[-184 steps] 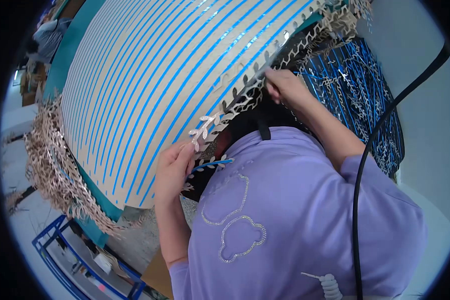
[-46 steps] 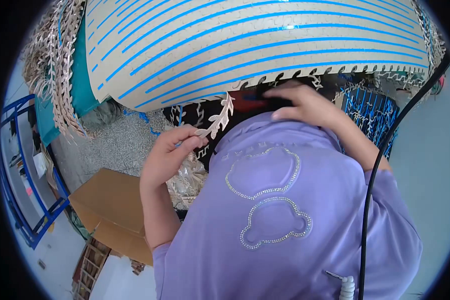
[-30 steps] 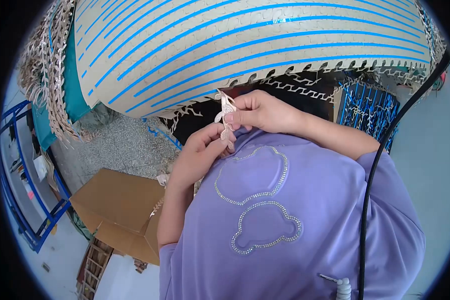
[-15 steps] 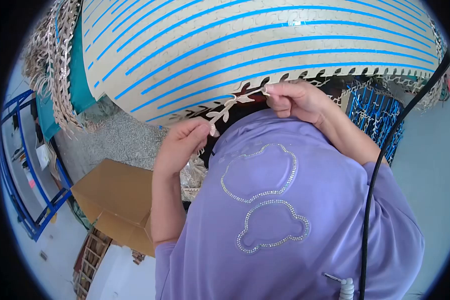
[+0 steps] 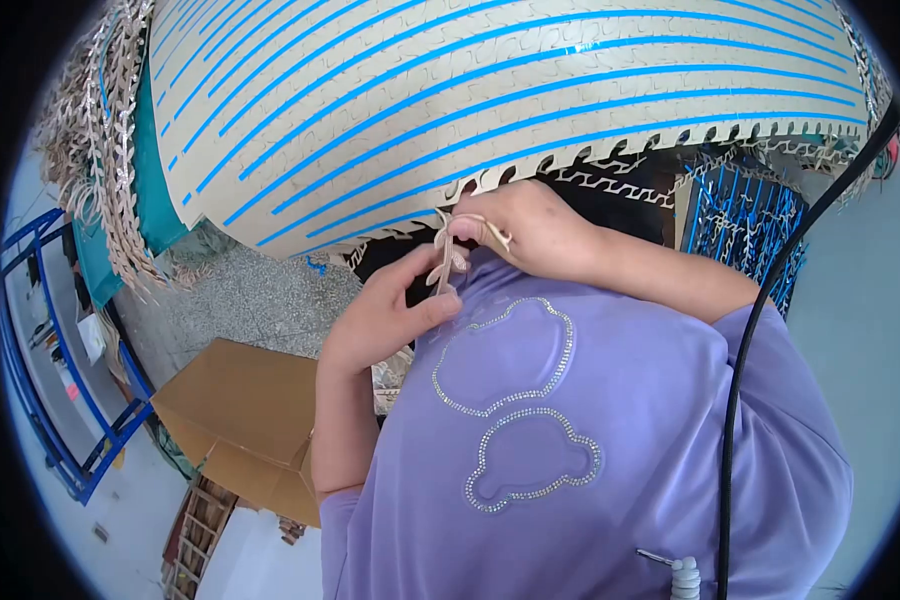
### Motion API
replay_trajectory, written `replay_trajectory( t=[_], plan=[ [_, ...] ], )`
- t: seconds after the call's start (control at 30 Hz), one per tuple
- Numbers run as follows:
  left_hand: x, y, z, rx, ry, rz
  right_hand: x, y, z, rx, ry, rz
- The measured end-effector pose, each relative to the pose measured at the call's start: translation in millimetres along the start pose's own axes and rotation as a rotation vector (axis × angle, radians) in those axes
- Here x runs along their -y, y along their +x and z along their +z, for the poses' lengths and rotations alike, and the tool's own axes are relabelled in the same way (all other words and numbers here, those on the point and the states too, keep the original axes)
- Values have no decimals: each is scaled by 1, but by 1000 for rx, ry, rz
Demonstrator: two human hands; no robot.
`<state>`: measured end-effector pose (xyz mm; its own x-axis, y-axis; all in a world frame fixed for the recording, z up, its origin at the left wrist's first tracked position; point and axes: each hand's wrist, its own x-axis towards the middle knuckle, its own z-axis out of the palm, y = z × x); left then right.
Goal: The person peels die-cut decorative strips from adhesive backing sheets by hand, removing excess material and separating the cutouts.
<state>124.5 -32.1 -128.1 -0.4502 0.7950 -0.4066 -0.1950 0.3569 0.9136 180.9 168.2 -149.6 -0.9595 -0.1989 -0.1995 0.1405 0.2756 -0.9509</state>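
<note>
Between my two hands is a beige leaf-shaped strip (image 5: 448, 262), close to the front edge of a large cream sheet (image 5: 390, 110) with blue stripes and cut outlines. My left hand (image 5: 395, 305) pinches the lower part of the strip between thumb and fingers. My right hand (image 5: 515, 225) is closed on its upper part, and a short loose end curls out beside the right thumb. The right fingers are partly hidden behind that hand. Leaf-shaped cutouts line the sheet's edge just above my hands.
Bundles of leafy strips (image 5: 120, 150) hang at the left over green cloth. An open cardboard box (image 5: 235, 410) stands lower left, near a blue metal rack (image 5: 95, 440). Blue and cream cut scraps (image 5: 745, 215) hang at the right. A black cable (image 5: 740, 420) runs down my right side.
My hands have come closer together. The right hand moved left and slightly down, the left hand moved right, and the strip went from stretched diagonally to nearly upright.
</note>
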Motion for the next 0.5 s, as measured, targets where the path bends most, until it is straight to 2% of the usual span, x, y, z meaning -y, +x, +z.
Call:
replay_trajectory(
  t=[0.03, 0.1, 0.13, 0.23, 0.43, 0.5],
  plan=[
    [-2, 4, 2, -2, 34, 47, 5, -1, -1, 4, -122, -22],
    [-15, 14, 7, -88, -157, -189, 10, -3, -2, 15, -362, -61],
    [-18, 16, 8, -130, -253, -307, 7, -3, -2, 14, -360, -58],
    [-9, 15, -6, -74, -232, -241, -14, 0, -4, 123, 264, 55],
    [-10, 17, -8, -103, -165, -154, -21, 4, -7, 182, 393, 159],
    [-14, 8, -15, -219, -154, -218, -26, -2, -14, 161, 458, 184]
  ],
)
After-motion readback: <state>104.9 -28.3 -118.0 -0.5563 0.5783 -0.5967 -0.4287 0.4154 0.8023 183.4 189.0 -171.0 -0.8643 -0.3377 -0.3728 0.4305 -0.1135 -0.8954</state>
